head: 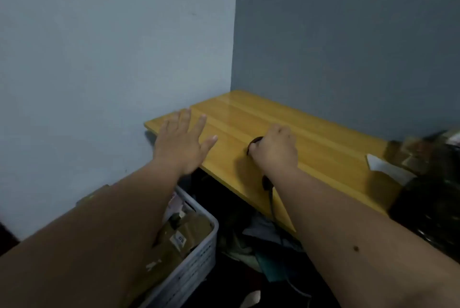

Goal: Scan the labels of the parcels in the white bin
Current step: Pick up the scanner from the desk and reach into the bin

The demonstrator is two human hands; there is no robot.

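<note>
Wooden table (311, 138), right hand (275, 148) gripping black scanner (254, 142); left hand (183, 140) spread open

Small parcel-handling corner of a plain room, bare grey-blue walls (124, 46) at 12 o'clock, wooden desk (311, 143), white bin (199, 258) of brown parcels (184, 233) at 7 o'clock

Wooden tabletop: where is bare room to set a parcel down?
The yellow wooden tabletop is bare between the left hand, the right hand gripping a black scanner, and the wall corner. The right end is crowded with dark clutter.
</note>
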